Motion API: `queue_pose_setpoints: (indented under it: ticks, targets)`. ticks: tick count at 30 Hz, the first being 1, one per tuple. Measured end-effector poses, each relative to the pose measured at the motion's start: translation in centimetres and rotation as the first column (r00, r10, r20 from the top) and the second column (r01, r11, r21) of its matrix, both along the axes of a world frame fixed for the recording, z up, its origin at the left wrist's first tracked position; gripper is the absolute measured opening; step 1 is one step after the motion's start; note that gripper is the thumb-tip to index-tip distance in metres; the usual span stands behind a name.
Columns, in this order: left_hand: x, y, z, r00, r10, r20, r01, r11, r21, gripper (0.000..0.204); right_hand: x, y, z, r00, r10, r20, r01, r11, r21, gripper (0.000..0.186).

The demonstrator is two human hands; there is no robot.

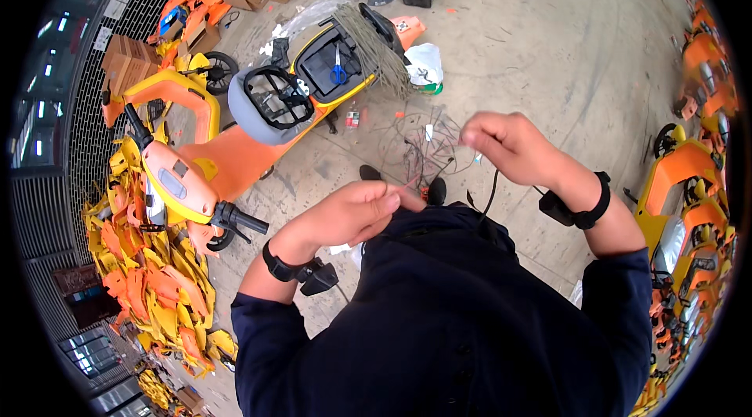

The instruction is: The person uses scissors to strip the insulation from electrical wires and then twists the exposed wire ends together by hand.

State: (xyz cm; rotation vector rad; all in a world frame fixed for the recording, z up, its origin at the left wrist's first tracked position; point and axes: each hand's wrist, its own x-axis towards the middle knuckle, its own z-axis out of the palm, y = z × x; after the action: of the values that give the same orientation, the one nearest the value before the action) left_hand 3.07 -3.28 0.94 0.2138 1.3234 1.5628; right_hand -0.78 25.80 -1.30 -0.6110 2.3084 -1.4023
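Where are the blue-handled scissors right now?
In the head view, upper left of centre: the scissors lie on the yellow-and-orange scooter's black tray, beside the bundle of thin strands.

We hold our left hand apart from our right hand; beyond our fingers lie tangled wires, and left of our fingers stands an orange-and-yellow scooter.
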Motion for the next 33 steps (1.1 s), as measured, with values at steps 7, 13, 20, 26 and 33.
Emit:
queue_pose_setpoints:
  ticks: [7,13,20,26,33]
  targets:
    - [2.6,-2.6,3.3,0.767,-0.457,-0.451,0.246,0.858,-0.451,0.022,6.0,1.5,2.1,0.871,0.423,-0.249,-0.411,0.906,0.102,0.005]
    - [3.8,-4.9,7.4,0.831,-0.433,-0.348,0.328,0.888,-0.322,0.019,8.1,1.4,5.9,0.895,0.426,-0.135,-0.439,0.894,-0.09,0.011]
    - [3.6,-7.9,8.1,0.858,-0.417,-0.3,0.319,0.891,-0.323,0.02,8.3,3.1,7.0,0.902,0.425,-0.071,-0.431,0.894,-0.124,0.008]
    - [2.3,-9.2,7.5,0.879,-0.428,-0.211,0.36,0.885,-0.296,0.025,7.0,4.4,7.1,0.902,0.427,-0.066,-0.431,0.9,-0.068,0.006]
    - [1.5,2.9,1.5,0.806,0.487,0.336,-0.544,0.388,0.743,0.038,-0.9,0.8,-1.5,0.993,0.061,0.102,-0.07,0.993,0.091,0.019]
